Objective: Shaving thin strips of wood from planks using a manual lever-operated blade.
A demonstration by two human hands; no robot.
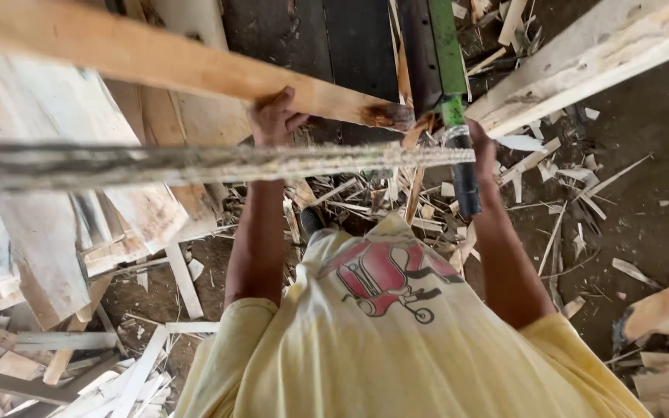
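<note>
A long pale wooden plank (156, 58) runs across the upper part of the view from the top left corner down toward the centre, its face raw and light tan, with a dark, rough knot or scorched patch at its near end beside a green machine arm (447, 58). The left hand (274, 118) is raised with the arm extended, fingers curled over the lower edge of the plank, grasping it close to that darkened end. The right hand (483, 151) is also raised on an extended arm, set against a black handle (466, 186) that hangs below the green machine arm; the hand lies mostly behind the handle, and whether it is clenched around it cannot be told. A blurred, rough-textured strip (195, 164) crosses the view horizontally in front of both forearms. A second pale beam (598, 54) slants at upper right. The earth floor (644, 186) below is littered with wood splinters and offcuts, with stacked boards (40, 248) to the left. The person wears a yellow shirt (396, 348) with a red print.
</note>
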